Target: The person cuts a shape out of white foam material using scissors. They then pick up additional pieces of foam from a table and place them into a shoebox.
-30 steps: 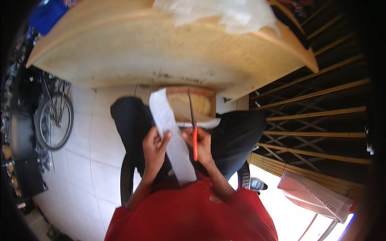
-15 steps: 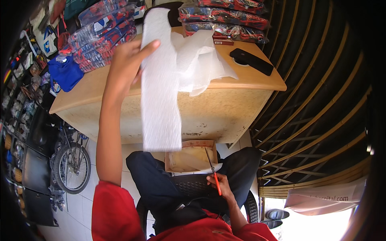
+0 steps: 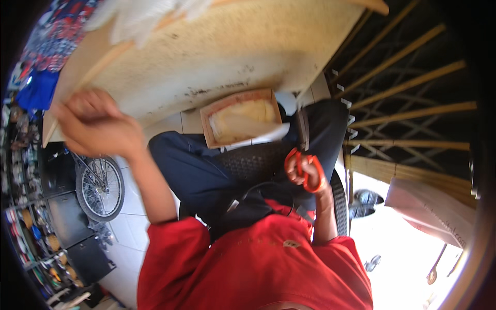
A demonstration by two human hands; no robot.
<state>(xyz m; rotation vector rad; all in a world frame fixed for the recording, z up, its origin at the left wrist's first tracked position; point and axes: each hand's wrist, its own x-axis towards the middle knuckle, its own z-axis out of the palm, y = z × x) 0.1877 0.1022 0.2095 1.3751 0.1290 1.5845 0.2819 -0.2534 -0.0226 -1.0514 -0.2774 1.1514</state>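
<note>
My right hand (image 3: 304, 170) grips a pair of scissors (image 3: 305, 135) by their orange-red handles. The dark blades point up and away, over my right thigh. At the left, my left hand (image 3: 98, 123) is raised beside the table's front edge; motion smears its fingers, so I cannot tell whether they hold anything. White, sheet-like material (image 3: 142, 20) lies at the table's edge near the top of the view, apart from that hand. Between my knees and the table sits an open cardboard box (image 3: 206, 128) with pale yellowish material inside. A whitish piece (image 3: 271, 135) sticks out over its near right corner.
The wooden table (image 3: 170, 57) stands ahead. A blue cloth bag (image 3: 39, 93) and packed red-blue goods (image 3: 59, 36) are at far left. A bicycle wheel (image 3: 101, 188) stands left, a folding metal gate (image 3: 408, 103) right. Slippers (image 3: 368, 197) lie on the floor at right.
The view has tilted down toward my lap. My left hand has let go of the white strip and moved left and nearer. The scissors have swung to the right in my right hand.
</note>
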